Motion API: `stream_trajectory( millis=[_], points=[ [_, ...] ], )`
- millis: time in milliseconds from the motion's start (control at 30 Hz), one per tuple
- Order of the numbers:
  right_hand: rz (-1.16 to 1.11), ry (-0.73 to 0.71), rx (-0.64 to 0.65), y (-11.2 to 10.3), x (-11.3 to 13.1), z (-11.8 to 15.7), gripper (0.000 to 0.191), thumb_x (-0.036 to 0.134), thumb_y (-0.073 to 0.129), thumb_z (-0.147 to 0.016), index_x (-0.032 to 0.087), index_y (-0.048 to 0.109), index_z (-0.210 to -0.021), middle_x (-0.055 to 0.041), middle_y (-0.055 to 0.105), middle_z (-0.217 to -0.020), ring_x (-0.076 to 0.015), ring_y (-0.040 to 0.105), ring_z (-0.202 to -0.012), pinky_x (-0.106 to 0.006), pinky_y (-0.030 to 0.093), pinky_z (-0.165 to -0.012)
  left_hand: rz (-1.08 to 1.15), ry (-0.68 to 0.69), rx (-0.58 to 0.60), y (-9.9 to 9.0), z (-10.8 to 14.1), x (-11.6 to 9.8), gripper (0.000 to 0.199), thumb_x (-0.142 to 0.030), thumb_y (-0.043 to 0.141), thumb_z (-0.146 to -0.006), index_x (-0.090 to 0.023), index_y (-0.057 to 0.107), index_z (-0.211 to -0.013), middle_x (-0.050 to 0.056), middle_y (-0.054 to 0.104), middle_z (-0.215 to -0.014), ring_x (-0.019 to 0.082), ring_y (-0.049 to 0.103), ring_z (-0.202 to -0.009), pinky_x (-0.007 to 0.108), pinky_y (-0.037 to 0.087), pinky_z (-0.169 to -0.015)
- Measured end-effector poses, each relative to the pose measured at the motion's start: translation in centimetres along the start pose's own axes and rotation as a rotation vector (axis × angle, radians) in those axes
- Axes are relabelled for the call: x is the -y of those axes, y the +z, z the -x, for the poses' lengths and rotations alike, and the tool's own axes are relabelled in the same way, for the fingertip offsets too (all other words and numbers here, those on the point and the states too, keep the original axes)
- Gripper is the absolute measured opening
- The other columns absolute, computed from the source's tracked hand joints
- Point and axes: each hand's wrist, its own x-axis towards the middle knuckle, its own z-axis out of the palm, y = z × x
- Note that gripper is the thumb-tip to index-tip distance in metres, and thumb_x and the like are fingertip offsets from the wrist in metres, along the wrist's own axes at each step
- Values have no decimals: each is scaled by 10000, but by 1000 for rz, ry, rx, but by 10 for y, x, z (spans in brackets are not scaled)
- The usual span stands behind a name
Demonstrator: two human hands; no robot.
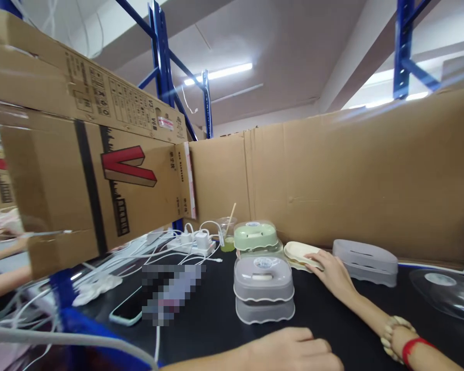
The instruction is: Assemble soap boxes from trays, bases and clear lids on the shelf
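Observation:
My right hand (330, 273), with a beaded bracelet and a red band at the wrist, rests its fingers on a cream oval tray (301, 253) near the cardboard wall. Low in the view, my left hand (290, 351) lies with fingers bent and nothing visible in it; its palm is hidden. Between the hands and the charger stands a grey lidded container (263, 288) with a round label. Behind it sits a green lidded one (255, 237). Stacked grey trays (365, 260) are just right of my right hand.
Clear lids (448, 291) lie at the right edge. A phone (127, 306), white cables, a power strip (193, 245) and a cup with green liquid (227, 242) are on the left. Cardboard walls (351, 175) border the black table. Another person's arm (7, 281) shows at far left.

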Motion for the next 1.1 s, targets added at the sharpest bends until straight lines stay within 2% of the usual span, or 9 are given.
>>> stream_trajectory(
  millis=[167,300,600,700,800,867,933,1033,1100],
  points=[
    [-60,5,-5,-8,3,6,293,392,483,-779,199,702,-806,-93,677,-841,-252,642,-806,-362,496,-637,14,171,251,-11,-67,8,285,-386,490,-794,-185,622,-641,-14,666,-830,132,611,-795,222,368,-562],
    [-92,33,-34,-13,12,8,402,470,429,-773,175,701,-765,-108,677,-810,-259,640,-760,-383,499,-633,-25,0,454,-17,-98,15,291,-323,439,-824,-171,668,-919,-45,664,-949,85,595,-991,157,385,-757],
    [-94,95,-67,-17,18,4,479,583,420,-735,195,699,-720,-130,672,-799,-288,631,-733,-408,492,-634,-143,-276,271,-2,-79,4,409,-309,317,-820,-203,644,-1042,-94,598,-1107,68,512,-1128,154,362,-855],
    [-74,97,-58,-24,28,5,593,709,379,-734,209,694,-681,-141,654,-739,-285,617,-669,-394,472,-587,-161,-66,224,-21,-61,-1,315,-350,387,-849,-282,662,-987,-115,630,-1058,71,572,-1018,152,412,-820],
    [-8,103,-57,-34,43,4,778,839,252,-696,199,694,-679,-119,621,-653,-237,591,-558,-345,447,-498,-131,95,-49,-40,-37,-6,218,-393,468,-811,-312,668,-780,-84,670,-870,94,601,-821,182,458,-654],
    [67,105,-87,-39,51,3,863,850,175,-704,163,698,-695,-107,580,-589,-198,553,-475,-315,417,-435,-63,-25,-341,-47,-14,-11,307,-364,406,-818,-242,615,-629,-43,638,-713,109,563,-632,226,403,-504],
    [143,80,-122,-42,55,3,884,818,137,-743,137,699,-699,-98,543,-541,-174,516,-418,-300,387,-395,5,-369,-540,-51,14,-17,290,-316,373,-762,-186,506,-539,-4,463,-470,111,420,-446,255,325,-442],
    [182,-15,-123,-39,52,5,764,722,200,-813,154,696,-690,-88,554,-536,-166,537,-431,-285,403,-412,169,-890,-586,-58,62,-27,229,-203,334,-711,-160,319,-486,-21,320,-386,71,295,-376,223,302,-456],
    [160,-66,-96,-35,47,6,610,627,301,-827,179,678,-655,-79,580,-559,-164,558,-451,-277,423,-431,289,-1179,-491,-65,90,-30,321,-218,326,-758,-151,261,-451,-20,293,-367,64,292,-364,209,268,-434]
  ],
)
